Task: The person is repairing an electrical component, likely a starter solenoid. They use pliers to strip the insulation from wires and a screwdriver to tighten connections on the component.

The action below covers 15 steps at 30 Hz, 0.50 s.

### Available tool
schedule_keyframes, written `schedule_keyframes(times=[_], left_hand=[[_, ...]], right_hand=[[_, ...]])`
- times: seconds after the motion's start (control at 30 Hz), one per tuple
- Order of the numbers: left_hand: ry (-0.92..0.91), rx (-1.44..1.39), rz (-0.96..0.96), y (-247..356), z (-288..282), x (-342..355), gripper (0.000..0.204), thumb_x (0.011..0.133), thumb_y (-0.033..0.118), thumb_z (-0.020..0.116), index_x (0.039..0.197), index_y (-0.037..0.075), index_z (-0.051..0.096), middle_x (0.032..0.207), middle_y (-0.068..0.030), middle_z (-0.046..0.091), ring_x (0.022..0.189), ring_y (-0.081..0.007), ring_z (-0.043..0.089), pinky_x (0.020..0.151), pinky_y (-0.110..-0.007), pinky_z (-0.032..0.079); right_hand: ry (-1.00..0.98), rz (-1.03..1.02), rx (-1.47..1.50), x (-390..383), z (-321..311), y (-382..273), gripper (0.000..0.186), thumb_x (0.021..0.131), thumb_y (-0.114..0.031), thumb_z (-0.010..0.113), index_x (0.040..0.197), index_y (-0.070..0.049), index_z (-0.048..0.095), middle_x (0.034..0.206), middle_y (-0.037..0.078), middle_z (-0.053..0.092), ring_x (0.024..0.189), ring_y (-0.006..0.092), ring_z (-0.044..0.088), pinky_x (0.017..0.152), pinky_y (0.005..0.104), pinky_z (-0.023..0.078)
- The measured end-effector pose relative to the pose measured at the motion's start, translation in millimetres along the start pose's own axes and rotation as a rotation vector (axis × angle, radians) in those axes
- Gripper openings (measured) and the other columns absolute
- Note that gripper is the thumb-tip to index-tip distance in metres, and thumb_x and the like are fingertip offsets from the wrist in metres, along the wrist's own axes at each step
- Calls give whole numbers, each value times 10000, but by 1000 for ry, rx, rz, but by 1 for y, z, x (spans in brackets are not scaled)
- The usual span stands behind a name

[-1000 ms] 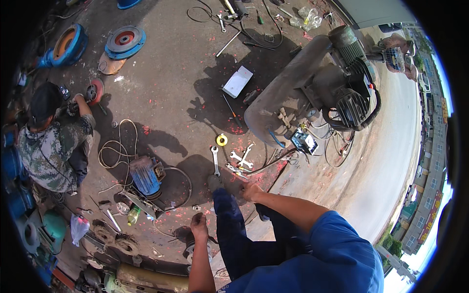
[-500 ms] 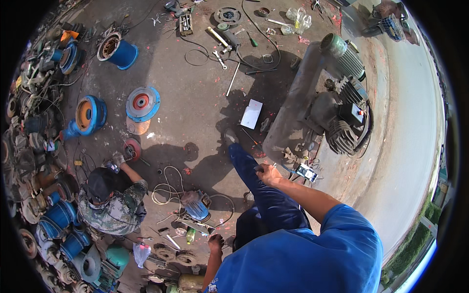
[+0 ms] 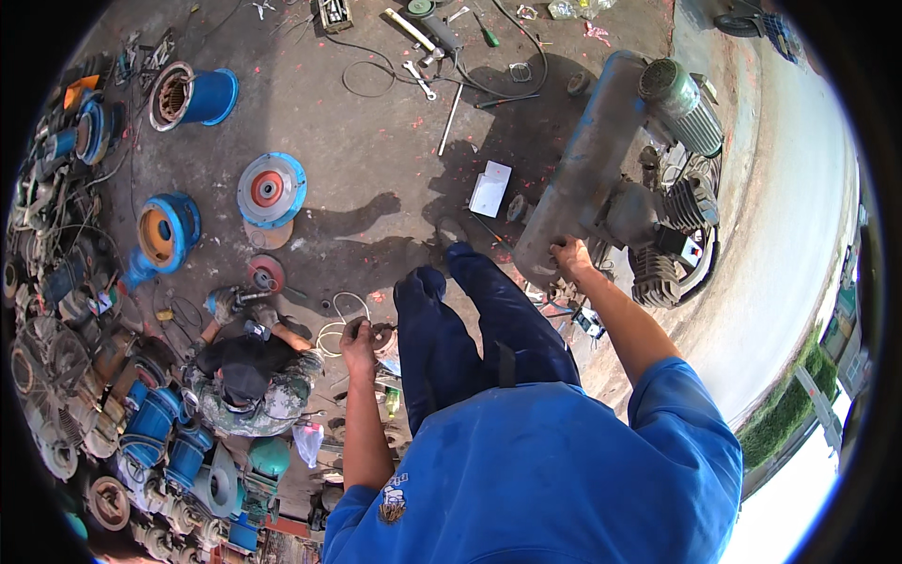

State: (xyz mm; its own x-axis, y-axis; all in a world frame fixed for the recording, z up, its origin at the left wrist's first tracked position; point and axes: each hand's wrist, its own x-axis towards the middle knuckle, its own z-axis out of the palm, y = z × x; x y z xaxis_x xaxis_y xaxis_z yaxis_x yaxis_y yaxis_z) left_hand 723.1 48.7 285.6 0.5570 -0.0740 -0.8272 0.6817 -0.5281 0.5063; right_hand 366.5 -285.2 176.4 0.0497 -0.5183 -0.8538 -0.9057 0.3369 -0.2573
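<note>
My left hand hangs beside my left thigh with its fingers curled in; nothing shows in them. Partly hidden behind it is a blue motor on the ground. My right hand is held out by the near end of a long dusty tank, its fingers bent together. What it holds, if anything, is too small to make out, and I cannot tell whether it touches the tank. A white box lies on the ground ahead of my feet.
An air compressor's motor and finned cylinders stand at the right. A co-worker in camouflage crouches at the left, near a red disc. Tools such as a wrench and a cable lie ahead. Motor parts pile up at the left.
My right hand has moved up and to the right, to the tank's end. My left hand has swung forward. My legs have stepped, and the co-worker's hands are both in view now.
</note>
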Motion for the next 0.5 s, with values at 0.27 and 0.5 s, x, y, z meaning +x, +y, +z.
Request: schedule_keyframes(times=[0.27,0.5], left_hand=[[-18,818,-99,-22,-38,144,380,877,277,629,1178,50,677,1098,-206,699,1028,-364,663,935,-433,506],[1,773,304,99,123,265,279,888,227,649,1111,60,654,1157,-193,587,1103,-385,571,971,-448,466]], right_hand=[[-108,224,347,42,28,-35,345,941,-141,580,1273,-49,589,989,101,719,736,192,686,592,317,524],[-120,263,206,127,40,-96,384,936,-115,588,1310,-34,565,1027,123,722,737,203,693,603,315,533]])
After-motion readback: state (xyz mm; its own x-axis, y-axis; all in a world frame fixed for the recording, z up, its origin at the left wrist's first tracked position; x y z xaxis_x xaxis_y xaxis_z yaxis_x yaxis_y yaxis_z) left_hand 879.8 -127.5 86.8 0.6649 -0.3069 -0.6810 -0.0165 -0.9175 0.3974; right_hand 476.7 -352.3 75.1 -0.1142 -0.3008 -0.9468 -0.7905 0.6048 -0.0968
